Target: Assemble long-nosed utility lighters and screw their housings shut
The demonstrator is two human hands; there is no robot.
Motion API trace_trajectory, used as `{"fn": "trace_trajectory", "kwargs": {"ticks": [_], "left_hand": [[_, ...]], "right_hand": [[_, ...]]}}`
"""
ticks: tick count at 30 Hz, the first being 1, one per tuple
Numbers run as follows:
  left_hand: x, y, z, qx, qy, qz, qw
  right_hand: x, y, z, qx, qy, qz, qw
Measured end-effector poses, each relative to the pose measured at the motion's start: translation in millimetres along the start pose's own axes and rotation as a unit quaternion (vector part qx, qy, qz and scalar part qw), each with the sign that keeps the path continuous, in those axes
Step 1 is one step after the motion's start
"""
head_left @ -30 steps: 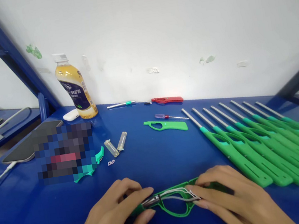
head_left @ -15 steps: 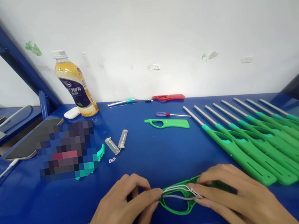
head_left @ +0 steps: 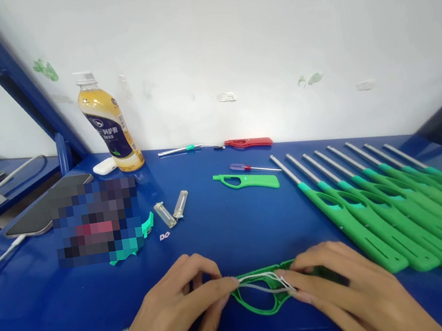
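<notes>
A green lighter shell half (head_left: 262,303) lies open at the near edge of the blue table (head_left: 222,231), with thin white wires (head_left: 266,283) running along its finger loop. My left hand (head_left: 177,316) pinches the shell's left end, thumb and fingers pressed together over it. My right hand (head_left: 347,290) covers the shell's right part, fingertips pinching the wires where they meet the shell. The metal tube end under my left fingers is hidden.
Several finished green long-nose lighters (head_left: 380,202) lie in a row at right. Another green shell half (head_left: 248,181), a small screwdriver (head_left: 250,168), a red shell (head_left: 248,142), two clear fuel tanks (head_left: 172,210), a drink bottle (head_left: 109,127), a phone (head_left: 41,212) and a blurred patch sit further back.
My left hand slid right along the shell and closed over the metal tube end, which showed a second ago. The right hand barely moved.
</notes>
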State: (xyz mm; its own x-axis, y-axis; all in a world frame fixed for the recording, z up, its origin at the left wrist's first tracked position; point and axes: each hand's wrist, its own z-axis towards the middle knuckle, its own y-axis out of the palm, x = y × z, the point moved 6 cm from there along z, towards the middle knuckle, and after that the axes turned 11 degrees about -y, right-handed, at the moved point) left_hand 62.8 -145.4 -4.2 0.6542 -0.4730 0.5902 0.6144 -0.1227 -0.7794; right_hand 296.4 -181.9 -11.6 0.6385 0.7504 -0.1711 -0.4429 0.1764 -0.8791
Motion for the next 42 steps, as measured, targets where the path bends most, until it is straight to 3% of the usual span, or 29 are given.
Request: {"fn": "trace_trajectory", "kwargs": {"ticks": [9, 20, 27, 38, 42], "left_hand": [[-6, 3.4, -4, -0.027, -0.002, 0.009, 1.0], [-9, -0.5, -2, 0.015, 0.01, -0.082, 0.996], [-12, 1.1, -4, 0.022, 0.007, -0.053, 0.998], [-2, -3.1, 2, 0.021, 0.052, 0.003, 0.998], [-10, 1.4, 0, 0.026, 0.02, -0.005, 0.999]], "right_hand": [[0, -1, 4, 0.02, 0.001, 0.002, 1.0], [-1, -5, 10, 0.055, 0.011, 0.008, 0.998], [-4, -6, 8, 0.043, 0.0, -0.001, 0.999], [-3, -5, 6, 0.04, 0.002, 0.003, 0.999], [-4, -6, 7, 0.041, 0.001, 0.0, 0.999]]}}
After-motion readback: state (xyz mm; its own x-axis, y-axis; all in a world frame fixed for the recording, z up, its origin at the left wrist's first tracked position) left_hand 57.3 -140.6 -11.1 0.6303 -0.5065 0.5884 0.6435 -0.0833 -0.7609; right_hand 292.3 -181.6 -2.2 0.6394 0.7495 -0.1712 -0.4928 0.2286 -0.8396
